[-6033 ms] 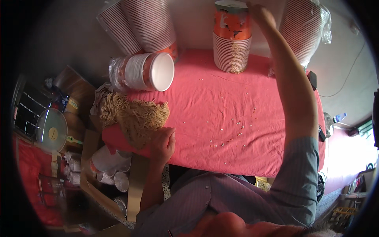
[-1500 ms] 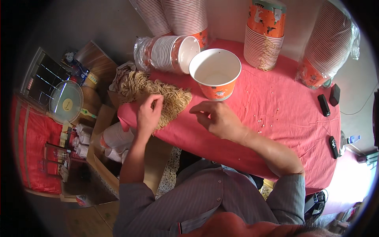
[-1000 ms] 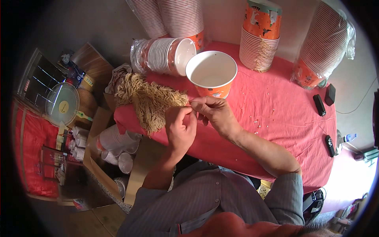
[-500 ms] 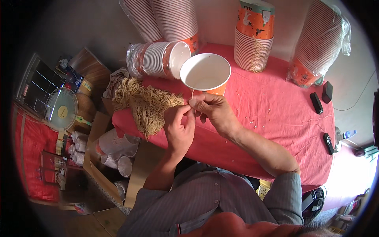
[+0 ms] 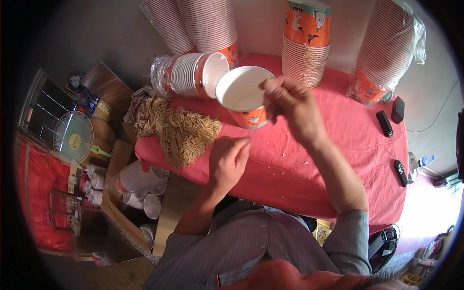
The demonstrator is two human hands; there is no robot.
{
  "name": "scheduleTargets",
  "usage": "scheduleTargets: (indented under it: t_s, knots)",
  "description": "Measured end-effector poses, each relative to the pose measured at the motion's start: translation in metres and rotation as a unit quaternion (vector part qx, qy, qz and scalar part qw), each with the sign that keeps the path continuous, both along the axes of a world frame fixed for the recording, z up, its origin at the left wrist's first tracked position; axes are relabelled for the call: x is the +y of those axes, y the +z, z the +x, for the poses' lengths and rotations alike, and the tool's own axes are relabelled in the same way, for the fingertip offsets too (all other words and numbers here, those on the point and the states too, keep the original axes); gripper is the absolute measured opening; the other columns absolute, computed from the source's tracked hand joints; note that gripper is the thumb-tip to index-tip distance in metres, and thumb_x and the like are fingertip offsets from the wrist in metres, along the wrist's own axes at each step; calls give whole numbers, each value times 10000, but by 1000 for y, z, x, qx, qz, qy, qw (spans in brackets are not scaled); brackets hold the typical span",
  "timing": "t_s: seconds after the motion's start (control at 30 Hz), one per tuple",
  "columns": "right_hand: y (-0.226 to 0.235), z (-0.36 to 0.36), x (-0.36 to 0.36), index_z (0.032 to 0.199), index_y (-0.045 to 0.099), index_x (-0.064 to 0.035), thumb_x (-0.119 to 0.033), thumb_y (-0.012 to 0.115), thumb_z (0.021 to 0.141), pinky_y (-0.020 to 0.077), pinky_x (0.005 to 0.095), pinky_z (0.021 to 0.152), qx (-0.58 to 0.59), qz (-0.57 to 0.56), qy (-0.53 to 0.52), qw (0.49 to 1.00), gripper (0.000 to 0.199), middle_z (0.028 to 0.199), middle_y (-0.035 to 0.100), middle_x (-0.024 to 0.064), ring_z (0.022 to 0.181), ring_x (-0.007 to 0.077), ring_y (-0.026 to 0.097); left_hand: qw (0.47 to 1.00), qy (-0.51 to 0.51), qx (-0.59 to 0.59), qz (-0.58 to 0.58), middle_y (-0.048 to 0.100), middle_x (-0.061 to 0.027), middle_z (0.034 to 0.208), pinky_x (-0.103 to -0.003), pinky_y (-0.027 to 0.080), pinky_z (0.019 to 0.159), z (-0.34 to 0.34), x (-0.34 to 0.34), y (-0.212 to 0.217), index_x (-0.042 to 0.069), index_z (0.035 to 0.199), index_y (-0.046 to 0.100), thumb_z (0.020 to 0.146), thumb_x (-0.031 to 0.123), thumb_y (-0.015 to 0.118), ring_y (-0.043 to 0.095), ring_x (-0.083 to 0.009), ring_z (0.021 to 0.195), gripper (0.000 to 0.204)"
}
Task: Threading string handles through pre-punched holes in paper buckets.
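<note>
A white-lined paper bucket (image 5: 249,118) with an orange printed outside stands upright near the table's middle. My right hand (image 5: 297,108) is raised at its right rim, thumb and fingers pinched together and slightly blurred; whatever they hold is too small to make out. Lower and nearer to me, my left hand (image 5: 226,164) hovers in front of the bucket, thumb pressed against the curled fingers. Anything in that pinch is hidden. A heap of tan cords (image 5: 181,130) lies left of the bucket, spilling over the table edge.
Behind stand tall bucket stacks (image 5: 208,24), an orange-topped stack (image 5: 304,58) and a wrapped stack (image 5: 382,58). A bucket stack (image 5: 186,75) lies sideways. Small white beads (image 5: 275,174) dot the red cloth (image 5: 348,159). Black devices (image 5: 385,124) sit right. A carton (image 5: 121,198) holds more buckets.
My hands have drawn apart: the right has risen to the bucket's right rim, and the left has shifted slightly right and down. The thin cord seen between them earlier no longer shows clearly.
</note>
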State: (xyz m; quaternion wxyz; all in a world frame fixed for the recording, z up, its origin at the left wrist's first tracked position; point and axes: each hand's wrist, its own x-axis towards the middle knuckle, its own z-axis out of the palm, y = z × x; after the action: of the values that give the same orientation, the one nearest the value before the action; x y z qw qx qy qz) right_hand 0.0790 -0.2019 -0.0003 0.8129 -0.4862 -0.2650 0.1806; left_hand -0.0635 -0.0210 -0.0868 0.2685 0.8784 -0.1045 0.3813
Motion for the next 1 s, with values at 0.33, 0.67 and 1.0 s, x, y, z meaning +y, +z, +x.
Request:
scheduleTargets:
  t_s: [0.33, 0.67, 1.0]
  knots:
    - [12, 37, -27, 1150, 791, 6, -180, 685, 1094, 538, 260, 664, -149, -168, -188, 956, 221, 820, 699, -5, 722, 75, 633, 989, 14, -71, 129, 728, -110, 1184, -531, 488, 1078, 42, -14, 45, 44, 1289, 687, 908, 93, 819, 702, -336, 1119, 406]
    - [8, 52, -38, 1189, 812, -17, -189, 739, 1040, 567, 308, 721, -240, -307, -273, 880, 239, 830, 726, 34, 751, 107, 667, 959, 100, 63, 256, 701, -108, 1242, -697, 307, 1269, 38, 51, 67, 54, 1176, 757, 879, 5, 710, 628, -333, 1291, 304]
    - [-8, 61, -33, 1167, 820, -26, -167, 732, 1028, 613, 346, 732, -299, -343, -259, 852, 216, 863, 800, 92, 761, 145, 746, 977, 83, 12, 195, 797, -175, 1090, -514, 541, 973, 67, -15, 59, -5, 1177, 740, 935, 324, 840, 757, -360, 1026, 421]
